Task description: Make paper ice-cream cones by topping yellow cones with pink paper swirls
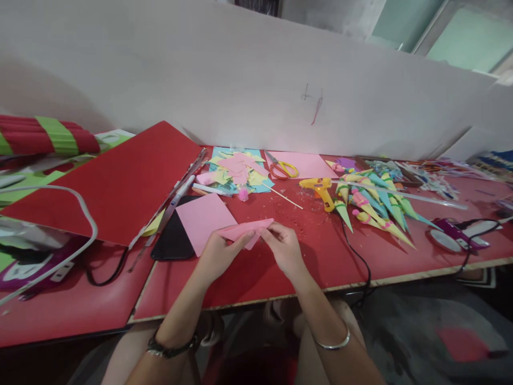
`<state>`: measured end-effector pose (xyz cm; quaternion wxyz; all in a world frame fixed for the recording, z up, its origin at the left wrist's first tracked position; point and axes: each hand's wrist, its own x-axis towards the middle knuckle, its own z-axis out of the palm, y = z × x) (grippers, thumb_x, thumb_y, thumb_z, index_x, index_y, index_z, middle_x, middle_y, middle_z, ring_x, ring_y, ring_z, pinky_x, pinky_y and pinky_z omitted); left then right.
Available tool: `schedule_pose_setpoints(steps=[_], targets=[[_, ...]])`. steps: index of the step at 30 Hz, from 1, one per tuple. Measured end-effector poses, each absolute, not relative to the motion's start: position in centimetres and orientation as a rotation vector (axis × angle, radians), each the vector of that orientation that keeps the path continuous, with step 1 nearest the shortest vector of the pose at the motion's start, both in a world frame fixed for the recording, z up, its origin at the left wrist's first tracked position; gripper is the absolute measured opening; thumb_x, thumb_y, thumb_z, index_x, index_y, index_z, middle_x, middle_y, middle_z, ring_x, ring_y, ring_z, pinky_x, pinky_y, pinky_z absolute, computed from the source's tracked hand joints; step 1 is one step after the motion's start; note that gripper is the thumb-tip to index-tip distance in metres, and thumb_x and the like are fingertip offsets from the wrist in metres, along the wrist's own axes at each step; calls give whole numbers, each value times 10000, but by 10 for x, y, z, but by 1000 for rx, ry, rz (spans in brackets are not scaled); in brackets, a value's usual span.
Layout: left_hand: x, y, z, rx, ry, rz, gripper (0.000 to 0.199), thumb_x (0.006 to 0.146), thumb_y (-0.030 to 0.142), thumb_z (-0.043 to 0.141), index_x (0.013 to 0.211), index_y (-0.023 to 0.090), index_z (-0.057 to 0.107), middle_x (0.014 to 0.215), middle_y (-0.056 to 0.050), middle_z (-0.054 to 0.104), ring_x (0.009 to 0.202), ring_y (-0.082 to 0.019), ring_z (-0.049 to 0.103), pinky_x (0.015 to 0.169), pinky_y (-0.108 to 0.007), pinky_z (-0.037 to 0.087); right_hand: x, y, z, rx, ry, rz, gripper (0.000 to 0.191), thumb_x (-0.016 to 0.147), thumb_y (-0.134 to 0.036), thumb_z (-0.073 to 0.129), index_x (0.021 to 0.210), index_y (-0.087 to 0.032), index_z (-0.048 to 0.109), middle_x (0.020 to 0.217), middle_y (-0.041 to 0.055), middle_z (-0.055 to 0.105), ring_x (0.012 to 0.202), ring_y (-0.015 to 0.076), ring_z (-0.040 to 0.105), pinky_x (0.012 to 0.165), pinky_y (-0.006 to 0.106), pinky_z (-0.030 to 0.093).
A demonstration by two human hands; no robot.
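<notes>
A folded piece of pink paper is held above the red table's front part, between my two hands. My left hand pinches its left side, thumb on top. On the right side, my right hand grips the paper with thumb and fingers closed. Just left of the hands, a flat pink sheet partly covers a black phone. Beyond them lie a thin stick and a pile of cut paper scraps.
Scissors lie on a pink sheet at the back. A yellow glue gun with a black cord is beside many paper cones. A large red sheet and a power strip are at left; another strip is at right.
</notes>
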<state>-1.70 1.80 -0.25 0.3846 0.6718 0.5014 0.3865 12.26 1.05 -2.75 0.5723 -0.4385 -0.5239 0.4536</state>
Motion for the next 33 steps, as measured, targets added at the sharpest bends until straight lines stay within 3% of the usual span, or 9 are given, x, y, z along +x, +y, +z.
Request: schedule_pose_setpoints(steps=[3,9,15,19,23,29,33], targets=[[-17,18,-1,1720,1229,1006,211,744,298,526,693,156,674,756,3,700,654,-151,587,581,-212,451,122,11,-28,-1043,-1217,1048,180,721,-316,563,614,-172,578,604,-15,553,606,124,510,596,237,416],[-19,20,-3,1719,1271,1022,275,738,318,521,543,143,605,595,-6,661,576,-159,571,567,-239,454,123,10,-28,-1075,-1222,1069,191,716,-346,558,646,-169,568,596,-14,549,593,128,508,586,243,420],[-22,21,-2,1797,1213,894,244,739,339,531,698,138,664,712,-40,699,701,-198,609,642,-260,458,127,9,-23,-1094,-1318,1012,207,731,-350,543,616,-179,527,555,-39,499,544,101,474,539,210,382],[-24,21,-3,1818,1310,955,261,734,358,524,639,136,623,637,-21,648,610,-159,554,577,-237,425,129,8,-25,-1087,-1327,1082,238,751,-368,533,605,-180,532,502,-37,530,448,92,473,477,208,372],[-24,22,-6,1838,1407,1098,314,756,371,485,529,154,490,492,41,463,488,-93,403,473,-200,331,128,7,-28,-1089,-1365,1226,272,801,-394,463,655,-177,538,508,-20,587,329,73,425,382,200,323],[-25,20,-5,1974,1392,1039,376,736,369,498,461,184,320,462,69,273,457,-73,262,436,-206,235,130,6,-23,-1075,-1615,925,185,783,-305,495,672,-179,572,662,0,596,648,129,549,626,231,423],[-25,19,-5,2035,1309,888,388,748,404,486,465,181,340,457,66,297,452,-75,266,425,-209,212,130,5,-22,-1056,-1630,942,112,769,-276,515,751,-182,574,673,-17,561,638,119,521,595,213,403]])
